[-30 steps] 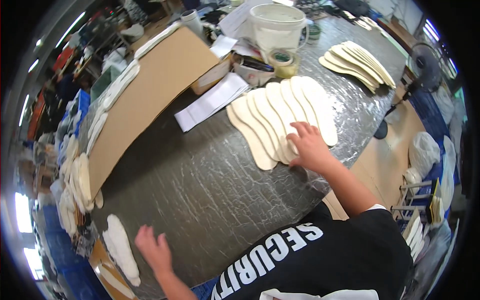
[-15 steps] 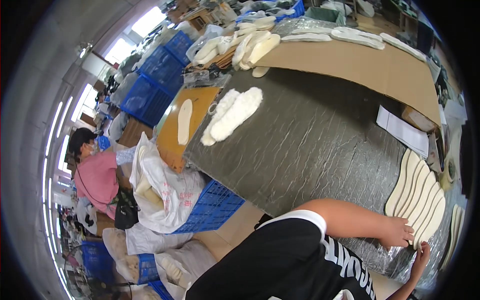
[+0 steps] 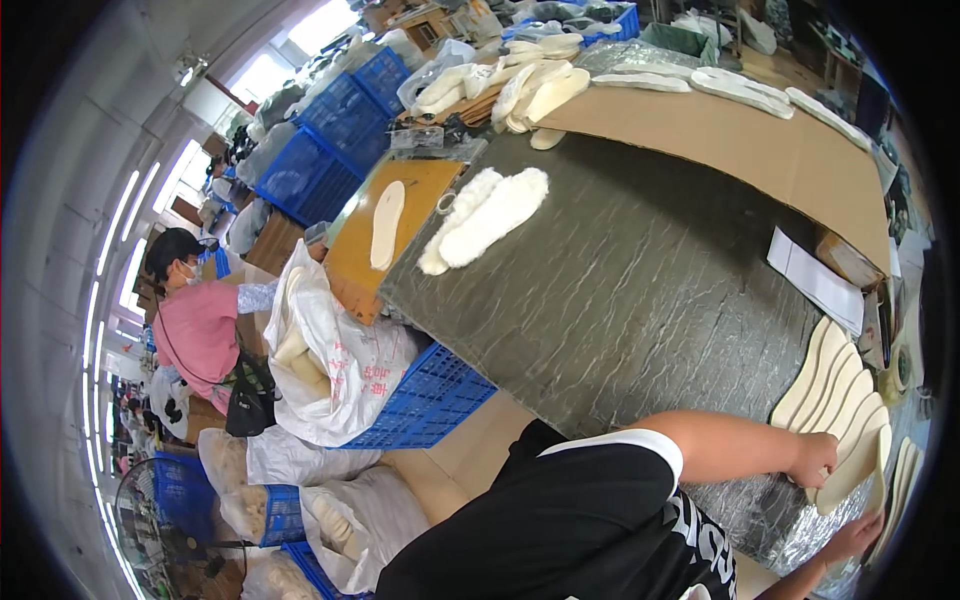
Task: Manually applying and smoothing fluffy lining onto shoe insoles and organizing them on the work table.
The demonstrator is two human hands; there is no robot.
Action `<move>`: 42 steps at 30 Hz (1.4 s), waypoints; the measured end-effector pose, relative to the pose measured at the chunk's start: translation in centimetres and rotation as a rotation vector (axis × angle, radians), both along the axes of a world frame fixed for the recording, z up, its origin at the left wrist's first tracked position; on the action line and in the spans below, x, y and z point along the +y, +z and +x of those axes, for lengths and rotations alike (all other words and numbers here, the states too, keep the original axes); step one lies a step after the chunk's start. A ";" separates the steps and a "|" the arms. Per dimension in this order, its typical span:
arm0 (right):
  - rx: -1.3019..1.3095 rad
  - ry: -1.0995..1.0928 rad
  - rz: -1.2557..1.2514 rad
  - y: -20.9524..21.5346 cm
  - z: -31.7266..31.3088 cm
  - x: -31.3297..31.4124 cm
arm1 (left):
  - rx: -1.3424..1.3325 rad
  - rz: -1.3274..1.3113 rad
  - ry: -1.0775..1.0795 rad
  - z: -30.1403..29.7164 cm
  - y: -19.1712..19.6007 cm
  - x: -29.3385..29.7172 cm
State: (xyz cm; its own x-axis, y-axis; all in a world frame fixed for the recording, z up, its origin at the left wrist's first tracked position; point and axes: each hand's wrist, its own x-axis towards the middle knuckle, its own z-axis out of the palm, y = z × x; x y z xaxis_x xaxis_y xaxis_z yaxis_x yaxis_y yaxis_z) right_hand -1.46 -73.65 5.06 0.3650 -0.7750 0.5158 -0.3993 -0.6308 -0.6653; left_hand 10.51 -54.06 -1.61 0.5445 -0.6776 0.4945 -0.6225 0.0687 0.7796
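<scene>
Dark, wrinkled sheeting is covering the surface (image 3: 640,300), which is filling the centre of the frame. At the lower right, a fan of cream insoles (image 3: 835,405) is lying with long axes running from lower left to upper right. The left hand (image 3: 822,462) is resting closed over the lower ends of the fan, gripping or pressing them; which cannot be told. The right hand (image 3: 857,537) is reaching up from the bottom edge just below the fan, its fingers loosely spread, seemingly touching one insole's tip. Fisheye bending and the frame rim are cutting off the fan's right side. Two fleecy insoles (image 3: 490,218) are lying well apart, upper centre.
</scene>
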 end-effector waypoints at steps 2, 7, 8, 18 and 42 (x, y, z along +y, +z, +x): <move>0.039 0.029 -0.032 -0.5 1.2 1.7 | 0.015 0.145 -0.070 0.5 -0.5 0.1; -0.280 0.025 0.210 -1.6 1.1 2.5 | 0.522 -0.035 0.006 -1.5 2.3 1.1; -0.183 0.155 -0.200 -1.8 1.0 3.7 | 0.522 -0.037 0.012 -1.7 2.9 0.9; 0.027 0.388 0.004 -5.8 0.1 11.5 | 1.528 -0.178 0.130 -1.1 3.1 0.2; 0.041 0.384 0.001 -4.9 -1.1 13.1 | 0.526 0.675 0.586 -4.6 9.2 44.9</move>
